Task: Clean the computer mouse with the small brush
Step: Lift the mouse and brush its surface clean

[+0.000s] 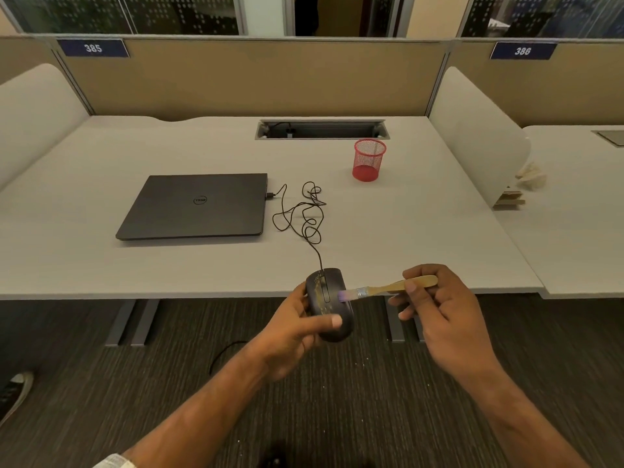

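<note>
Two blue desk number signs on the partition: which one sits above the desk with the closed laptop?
The blue sign reading 385, at upper left. The 386 sign belongs to the neighbouring desk on the right, past the white divider.

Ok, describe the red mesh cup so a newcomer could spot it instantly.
Start at the light grey desk and find the open cable slot along its back edge. Just in front of the slot's right end stands the red mesh cup, upright, the only red object on the desk.

Bare tabletop (101, 265) lies ahead left and right; laptop (199, 206), tangled cable (305, 214) and cup (369, 160) stand beyond.
</note>
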Demonstrator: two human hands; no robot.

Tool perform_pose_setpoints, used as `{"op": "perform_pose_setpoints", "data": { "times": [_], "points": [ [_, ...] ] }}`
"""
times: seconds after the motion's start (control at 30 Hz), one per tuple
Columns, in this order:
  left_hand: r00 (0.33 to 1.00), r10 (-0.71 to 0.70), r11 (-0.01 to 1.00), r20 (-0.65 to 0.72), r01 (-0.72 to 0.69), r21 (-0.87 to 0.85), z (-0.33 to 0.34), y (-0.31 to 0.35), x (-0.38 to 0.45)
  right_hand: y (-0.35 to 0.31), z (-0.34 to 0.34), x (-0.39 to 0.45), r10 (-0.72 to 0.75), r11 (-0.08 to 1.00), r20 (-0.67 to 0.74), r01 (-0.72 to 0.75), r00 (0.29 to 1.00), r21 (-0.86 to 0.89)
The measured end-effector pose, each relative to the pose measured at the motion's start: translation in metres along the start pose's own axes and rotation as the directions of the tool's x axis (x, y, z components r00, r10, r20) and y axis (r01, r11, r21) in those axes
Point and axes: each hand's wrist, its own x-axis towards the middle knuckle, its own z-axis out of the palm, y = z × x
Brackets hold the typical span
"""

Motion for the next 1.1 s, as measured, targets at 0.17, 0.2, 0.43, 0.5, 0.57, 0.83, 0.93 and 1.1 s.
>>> {"op": "perform_pose_setpoints", "data": {
  "times": [0.17,0.2,0.43,0.5,0.57,0.83,0.93,1.1],
  "points": [
    [0.991,-0.093,0.987,-0.094,0.079,-0.142,-0.002,0.006,0.007,0.001,-0.001,-0.001,-0.005,0.999,0.016,0.005,1.0,0.032],
    [0.986,-0.118,0.978,-0.116,0.094,-0.188,-0.003,0.007,0.009,0.001,-0.001,0.0,-0.007,0.999,0.021,0.006,1.0,0.034],
    [0.957,-0.208,0.955,-0.201,0.155,-0.252,-0.008,0.011,0.015,0.001,0.0,0.001,-0.025,0.999,0.041,0.023,0.999,0.037],
    [0.95,-0.234,0.949,-0.206,0.177,-0.262,-0.008,0.013,0.016,0.0,0.0,0.001,-0.038,0.998,0.053,0.036,0.998,0.042],
    [0.949,-0.248,0.944,-0.197,0.191,-0.27,-0.007,0.014,0.016,-0.002,0.0,0.001,-0.069,0.997,0.07,0.066,0.995,0.045],
    [0.937,-0.234,0.96,-0.258,0.18,-0.216,-0.006,0.018,0.023,-0.002,-0.004,-0.007,-0.15,0.974,0.242,0.185,0.959,-0.132],
    [0.932,-0.235,0.962,-0.277,0.183,-0.201,-0.005,0.019,0.025,-0.003,-0.006,-0.008,-0.161,0.966,0.298,0.213,0.941,-0.15],
    [0.935,-0.219,0.968,-0.279,0.174,-0.179,-0.002,0.02,0.026,-0.006,-0.004,-0.005,-0.21,0.971,0.174,0.226,0.962,-0.079]
  ]
}}
